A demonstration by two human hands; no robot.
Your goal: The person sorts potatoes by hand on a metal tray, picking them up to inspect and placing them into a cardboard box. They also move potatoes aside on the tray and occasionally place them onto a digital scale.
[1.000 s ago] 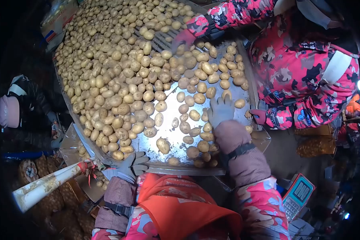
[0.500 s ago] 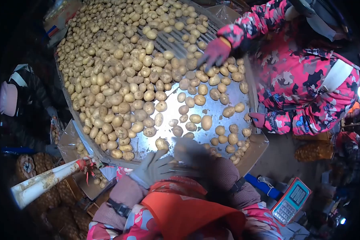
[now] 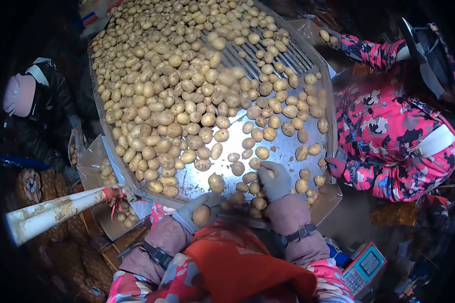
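Note:
My left hand (image 3: pixel 193 211), in a grey glove, is at the near edge of the metal sorting table (image 3: pixel 187 177) with a brown potato (image 3: pixel 201 215) held against its fingers. My gloved right hand (image 3: pixel 276 183) reaches over the table's near right part. Its fingers are curled at a small potato (image 3: pixel 255 163), which they appear to grip; the fingertips are partly hidden. Several loose potatoes lie between my two hands, and a larger potato (image 3: pixel 216 183) rests just beyond the left one.
A large heap of potatoes (image 3: pixel 156 86) covers the table's left and far side, beside a slatted grate (image 3: pixel 237 58). A co-worker in pink camouflage (image 3: pixel 384 126) stands right, another person (image 3: pixel 45 111) left. A white pole (image 3: pixel 60 209), cardboard boxes (image 3: pixel 321 207) and a scale (image 3: pixel 364 267) stand near.
My right hand has moved right and forward onto the potatoes. My left hand now shows a potato in it. The co-worker's upper hand has moved from the table to beyond its right edge.

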